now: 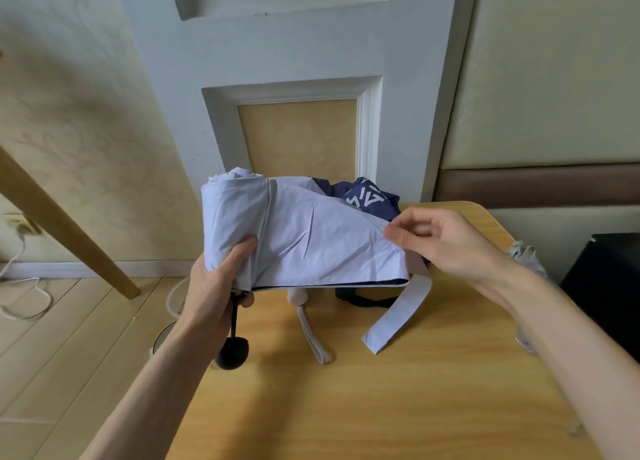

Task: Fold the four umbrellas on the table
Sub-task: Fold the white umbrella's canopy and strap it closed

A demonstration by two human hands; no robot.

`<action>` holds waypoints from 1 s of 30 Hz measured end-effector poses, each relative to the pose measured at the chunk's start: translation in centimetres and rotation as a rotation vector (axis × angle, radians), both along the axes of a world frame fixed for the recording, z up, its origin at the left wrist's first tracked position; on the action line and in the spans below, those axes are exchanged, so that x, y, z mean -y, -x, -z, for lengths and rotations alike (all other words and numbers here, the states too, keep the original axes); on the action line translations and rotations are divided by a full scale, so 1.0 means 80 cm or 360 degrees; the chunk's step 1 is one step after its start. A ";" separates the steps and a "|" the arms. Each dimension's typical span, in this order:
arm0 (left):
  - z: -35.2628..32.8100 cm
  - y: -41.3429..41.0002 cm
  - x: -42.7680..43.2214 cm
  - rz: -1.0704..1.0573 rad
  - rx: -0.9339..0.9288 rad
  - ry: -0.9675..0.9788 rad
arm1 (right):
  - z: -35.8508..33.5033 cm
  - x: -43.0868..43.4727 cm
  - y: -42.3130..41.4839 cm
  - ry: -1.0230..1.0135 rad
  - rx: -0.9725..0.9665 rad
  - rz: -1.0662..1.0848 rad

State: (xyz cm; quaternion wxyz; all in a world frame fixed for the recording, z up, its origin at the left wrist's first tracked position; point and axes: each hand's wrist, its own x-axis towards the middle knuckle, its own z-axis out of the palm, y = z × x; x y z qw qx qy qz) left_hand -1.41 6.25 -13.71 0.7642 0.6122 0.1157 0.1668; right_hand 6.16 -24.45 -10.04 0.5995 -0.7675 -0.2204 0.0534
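wood-grain table [381, 407] is filling the lower part of the view, with a white panelled door [294, 61] and pale wallpaper standing behind it.

thumb and forefinger of the right hand [446, 241] are pinching the right edge of a pale lilac umbrella [311, 237], the other fingers curling loosely behind. the left hand [218, 283] is clenching around the bunched left end of the same umbrella, thumb pressing into the cloth from the front. both hands are holding it up above the table, its canopy partly wrapped around itself and spreading flat between them.

below the left hand a black handle [232, 352] is hanging down on its short stem. from the right lower corner a lilac closing strap [398, 317] is dangling, its free end touching the tabletop.

behind the held canopy a dark navy umbrella [367, 196] with white lettering is lying on the far side of the table, mostly hidden. under the canopy a white handle with a strap loop [311, 335] is resting on the table, and beside it something black [363, 300] that i cannot identify. grey fabric [526, 255] is showing at the table's right edge.
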 end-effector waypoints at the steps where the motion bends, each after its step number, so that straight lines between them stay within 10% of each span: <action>1: -0.001 0.000 -0.003 0.0006 0.0001 -0.0024 | 0.000 0.002 -0.001 0.0044 0.0002 -0.0014; 18: -0.010 -0.018 -0.025 0.0282 -0.0082 0.0017 | 0.027 0.012 -0.005 -0.0381 -0.0368 -0.0296; 30: 0.001 -0.029 -0.021 0.0170 -0.0071 0.0088 | 0.037 -0.013 -0.007 -0.0158 -0.0161 0.0179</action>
